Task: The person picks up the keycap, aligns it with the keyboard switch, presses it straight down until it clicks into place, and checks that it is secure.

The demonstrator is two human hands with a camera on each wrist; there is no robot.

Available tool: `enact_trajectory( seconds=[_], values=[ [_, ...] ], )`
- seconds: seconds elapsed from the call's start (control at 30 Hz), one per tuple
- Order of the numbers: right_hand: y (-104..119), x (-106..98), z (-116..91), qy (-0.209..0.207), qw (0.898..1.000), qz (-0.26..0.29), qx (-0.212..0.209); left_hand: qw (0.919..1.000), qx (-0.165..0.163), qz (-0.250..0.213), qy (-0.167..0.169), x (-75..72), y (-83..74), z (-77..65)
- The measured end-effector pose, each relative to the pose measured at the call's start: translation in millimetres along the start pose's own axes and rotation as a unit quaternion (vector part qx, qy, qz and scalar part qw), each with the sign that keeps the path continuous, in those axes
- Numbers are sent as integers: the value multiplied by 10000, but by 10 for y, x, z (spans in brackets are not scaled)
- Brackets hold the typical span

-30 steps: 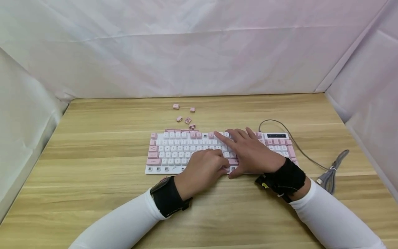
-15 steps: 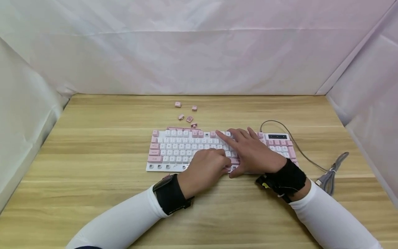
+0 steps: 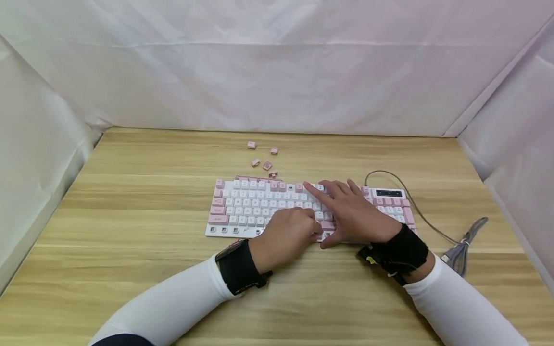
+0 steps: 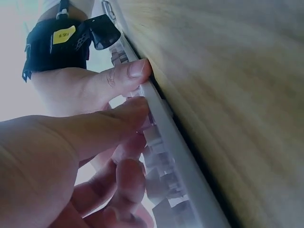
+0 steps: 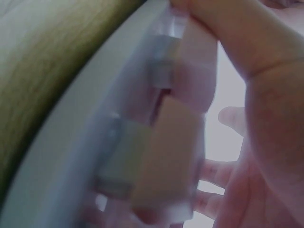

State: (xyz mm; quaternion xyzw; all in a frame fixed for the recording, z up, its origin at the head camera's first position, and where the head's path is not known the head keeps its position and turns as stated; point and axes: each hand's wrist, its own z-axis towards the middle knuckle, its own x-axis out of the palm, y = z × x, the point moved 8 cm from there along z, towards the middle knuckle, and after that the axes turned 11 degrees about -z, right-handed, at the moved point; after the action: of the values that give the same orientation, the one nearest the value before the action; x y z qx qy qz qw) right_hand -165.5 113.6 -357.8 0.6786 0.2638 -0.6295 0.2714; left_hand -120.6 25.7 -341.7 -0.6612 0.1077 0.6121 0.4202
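Plainly, your left hand (image 3: 287, 235) bent its fingers in at the front row of the long, flat pink-and-white plastic keyboard (image 3: 264, 203); whether they pinched a key could not be told. Your right hand (image 3: 358, 212) spread wide across its blocky keys (image 3: 247, 211), thumb at the front edge. The keyboard lay on the streaky wood-grain tabletop (image 3: 143, 216), with small, boxy pink plastic keycaps (image 3: 267, 166) scattered just behind it and a folded grey cable bundle (image 3: 457, 255) near its right end

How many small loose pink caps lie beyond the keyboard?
5: back-left cap, back-right cap, middle-left cap, middle-right cap, front cap nearest the keyboard. Others may be hidden.
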Motion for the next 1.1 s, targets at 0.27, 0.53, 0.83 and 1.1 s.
enact_trajectory(
  seconds=[0.27,0.53,0.83,1.1],
  values=[
    [16,-1,-8,-55,10000,-9,19,9998,53,148,-121,-9,-8,-20],
    [12,-10,-13,-77,10000,-5,11,9996,162,126,-207,-44,-27,-26],
    [-24,84,-56,263,9993,194,179,9983,-126,-110,-567,-304,176,-149],
    [-68,-343,152,-580,9980,257,40,9913,-1197,260,-479,-508,686,-560]
  ],
)
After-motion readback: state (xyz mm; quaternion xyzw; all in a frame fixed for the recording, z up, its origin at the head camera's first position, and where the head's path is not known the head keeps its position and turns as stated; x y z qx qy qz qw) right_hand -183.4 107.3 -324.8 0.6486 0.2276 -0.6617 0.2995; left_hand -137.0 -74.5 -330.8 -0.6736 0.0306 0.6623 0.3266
